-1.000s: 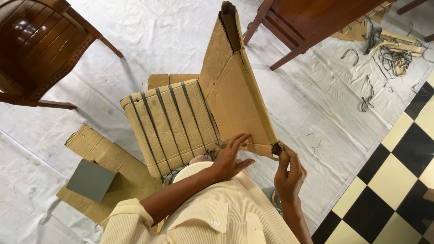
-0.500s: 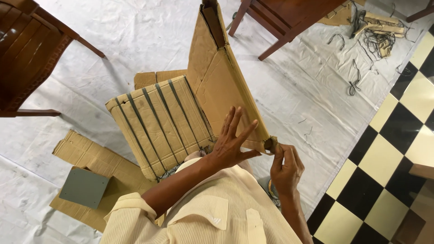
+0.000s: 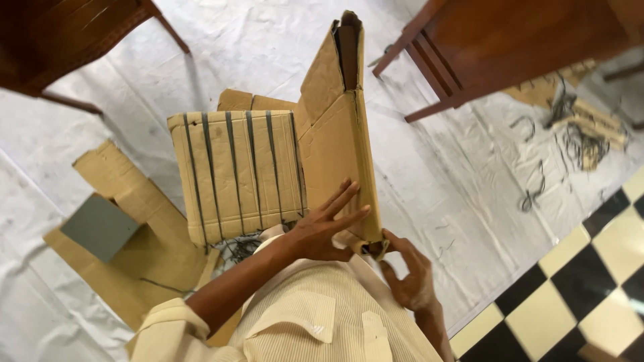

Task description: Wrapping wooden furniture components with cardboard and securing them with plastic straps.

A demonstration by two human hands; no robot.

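A long folded cardboard piece (image 3: pixel 339 144) stands tilted on edge, its open end pointing away from me. My left hand (image 3: pixel 322 228) lies flat against its near side with fingers spread. My right hand (image 3: pixel 406 275) pinches the near lower corner of the same cardboard piece between thumb and fingers. Beside it on the left sits a cardboard-wrapped block (image 3: pixel 235 171) bound with several dark straps, with loose strap ends hanging at its near edge.
A white sheet (image 3: pixel 429 167) covers the floor. Flat cardboard (image 3: pixel 141 261) with a grey square panel (image 3: pixel 99 226) lies at left. Wooden chair (image 3: pixel 60 33) at top left, wooden table legs (image 3: pixel 429 47) at top right. Strap scraps (image 3: pixel 577 134) lie at right beside checkered tiles (image 3: pixel 590 268).
The view has swung, and the cardboard piece now stands more upright. My right hand has slid under its near corner; my left hand stays spread on its side.
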